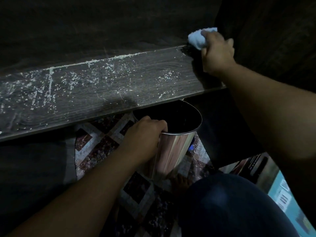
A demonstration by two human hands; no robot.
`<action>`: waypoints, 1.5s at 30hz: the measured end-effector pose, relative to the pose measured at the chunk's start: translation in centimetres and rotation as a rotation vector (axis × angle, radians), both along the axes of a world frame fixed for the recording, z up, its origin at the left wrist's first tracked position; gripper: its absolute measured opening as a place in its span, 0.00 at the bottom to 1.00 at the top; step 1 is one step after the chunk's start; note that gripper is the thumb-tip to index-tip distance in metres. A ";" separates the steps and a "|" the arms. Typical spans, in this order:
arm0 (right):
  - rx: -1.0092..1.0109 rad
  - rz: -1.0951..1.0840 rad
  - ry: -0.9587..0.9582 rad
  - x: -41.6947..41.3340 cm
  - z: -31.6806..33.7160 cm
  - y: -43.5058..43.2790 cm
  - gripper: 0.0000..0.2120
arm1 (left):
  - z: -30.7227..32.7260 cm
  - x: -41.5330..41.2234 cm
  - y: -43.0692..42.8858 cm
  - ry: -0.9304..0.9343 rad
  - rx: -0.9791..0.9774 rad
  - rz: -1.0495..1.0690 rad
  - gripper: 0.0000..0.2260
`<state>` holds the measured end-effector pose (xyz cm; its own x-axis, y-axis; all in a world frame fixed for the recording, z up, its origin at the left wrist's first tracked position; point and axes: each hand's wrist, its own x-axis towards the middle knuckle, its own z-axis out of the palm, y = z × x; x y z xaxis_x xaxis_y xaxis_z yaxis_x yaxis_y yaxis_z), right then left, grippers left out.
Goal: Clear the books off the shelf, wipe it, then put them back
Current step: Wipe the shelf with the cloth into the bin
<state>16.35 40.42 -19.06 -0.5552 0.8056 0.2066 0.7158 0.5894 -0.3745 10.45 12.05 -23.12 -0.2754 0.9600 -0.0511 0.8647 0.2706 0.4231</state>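
Clamping the cloth point(196, 39) at the shelf point(102, 93) end, your right grip point(218, 52) faced dust point(68, 79) stretching leftward; your left grip point(145, 132) clutched the bin point(176, 151).

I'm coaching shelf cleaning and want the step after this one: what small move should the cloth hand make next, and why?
Probably drag the blue cloth in the right hand leftward along the shelf, pulling the white crumbs toward the front edge, since the left hand holds the metal bin just under that edge.
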 end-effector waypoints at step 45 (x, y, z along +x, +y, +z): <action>-0.022 0.564 -0.092 0.3 -3.1 -10.2 0.26 | 2.6 -0.9 -3.5 -0.014 0.005 0.007 0.06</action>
<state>16.67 30.24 -22.20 -0.9153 0.3832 0.1239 0.3231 0.8824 -0.3420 9.56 8.55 -20.53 -0.2817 0.9582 -0.0500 0.8568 0.2747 0.4365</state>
